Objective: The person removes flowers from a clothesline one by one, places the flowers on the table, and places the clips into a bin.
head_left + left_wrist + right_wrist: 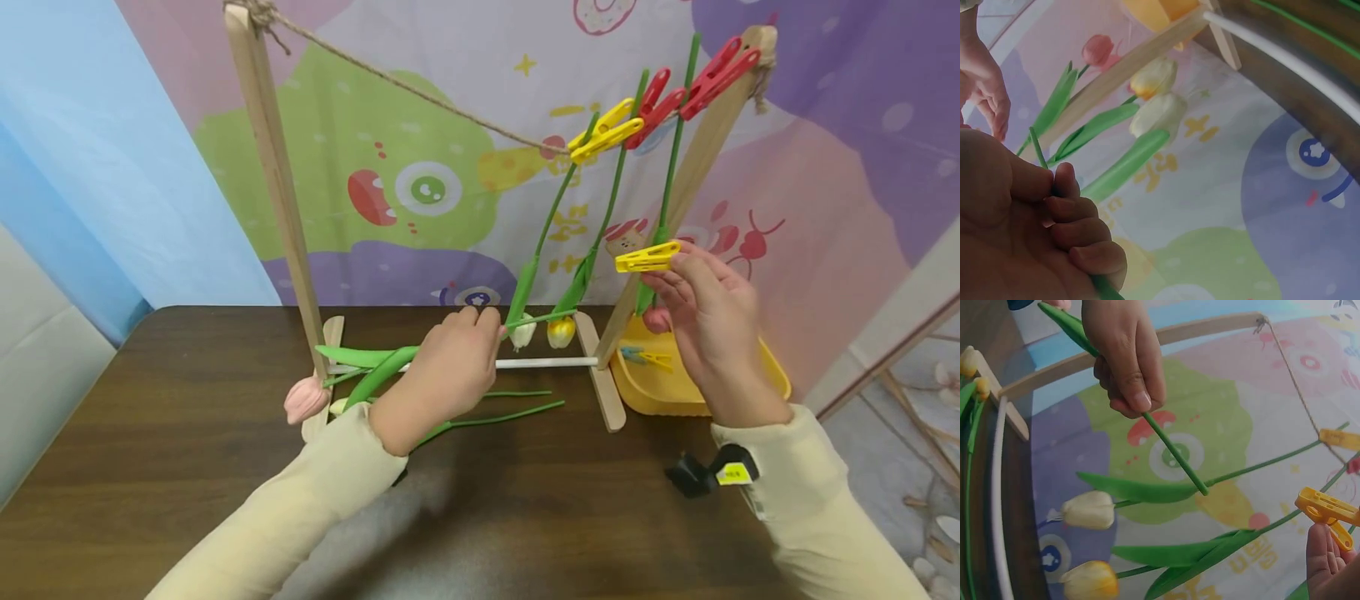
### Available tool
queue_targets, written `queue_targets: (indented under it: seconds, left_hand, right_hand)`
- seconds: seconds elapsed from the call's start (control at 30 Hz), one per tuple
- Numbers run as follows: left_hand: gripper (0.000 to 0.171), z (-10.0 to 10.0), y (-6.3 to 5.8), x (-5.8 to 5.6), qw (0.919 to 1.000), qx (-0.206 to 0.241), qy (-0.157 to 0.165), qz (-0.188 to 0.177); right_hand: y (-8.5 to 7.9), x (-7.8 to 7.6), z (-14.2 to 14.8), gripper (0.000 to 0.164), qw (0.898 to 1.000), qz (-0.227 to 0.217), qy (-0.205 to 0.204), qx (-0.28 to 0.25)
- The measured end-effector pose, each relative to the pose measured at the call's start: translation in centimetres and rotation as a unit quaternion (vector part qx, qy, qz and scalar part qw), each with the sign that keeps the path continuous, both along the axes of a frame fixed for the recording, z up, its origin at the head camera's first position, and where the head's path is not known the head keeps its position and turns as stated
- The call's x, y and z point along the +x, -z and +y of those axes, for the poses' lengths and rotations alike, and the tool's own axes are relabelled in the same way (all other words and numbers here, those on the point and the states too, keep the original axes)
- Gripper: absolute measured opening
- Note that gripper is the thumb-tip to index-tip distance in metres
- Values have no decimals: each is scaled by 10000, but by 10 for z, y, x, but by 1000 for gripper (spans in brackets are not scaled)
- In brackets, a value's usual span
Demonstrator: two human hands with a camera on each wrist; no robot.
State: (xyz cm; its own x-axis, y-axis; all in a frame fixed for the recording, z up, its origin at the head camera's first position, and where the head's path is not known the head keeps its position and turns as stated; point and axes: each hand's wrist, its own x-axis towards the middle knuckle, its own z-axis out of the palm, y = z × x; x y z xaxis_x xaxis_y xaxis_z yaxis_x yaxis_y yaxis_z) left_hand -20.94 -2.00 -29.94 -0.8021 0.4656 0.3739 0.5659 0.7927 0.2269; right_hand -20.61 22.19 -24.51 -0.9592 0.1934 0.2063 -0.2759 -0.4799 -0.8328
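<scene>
My left hand [457, 358] grips the green stem of a pink tulip [306, 400], whose bloom points left and whose stem end sticks out to the right. In the right wrist view that stem [1175, 453] shows below the curled fingers. My right hand [712, 325] pinches a yellow clothespin [647, 258] by its handle end, in front of the rack's right post. From the twine [420, 90] three tulips hang bloom-down: a white tulip [523, 332], a yellow tulip [561, 332] and a red-pink tulip [657, 319], held by one yellow and two red clothespins [722, 79].
A wooden rack with a left post [273, 167], a right post [705, 158] and a white crossbar [547, 363] stands on the dark table [187, 467]. More tulip stems [517, 414] lie on the table under my left hand. A yellow tray [667, 400] at right holds clothespins [648, 358].
</scene>
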Motion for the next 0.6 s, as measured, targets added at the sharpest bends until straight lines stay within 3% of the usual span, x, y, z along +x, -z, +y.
queue_targets:
  seconds: [0.33,0.6]
  left_hand:
    - [25,0,18,7,9999,-52,-19,133]
    - [24,2,29,11,9999,-134,-32,-43]
  right_hand:
    - [18,-2,11,16,9991,-406,22,107]
    - [28,-7,21,12,9982,-399,236,-392]
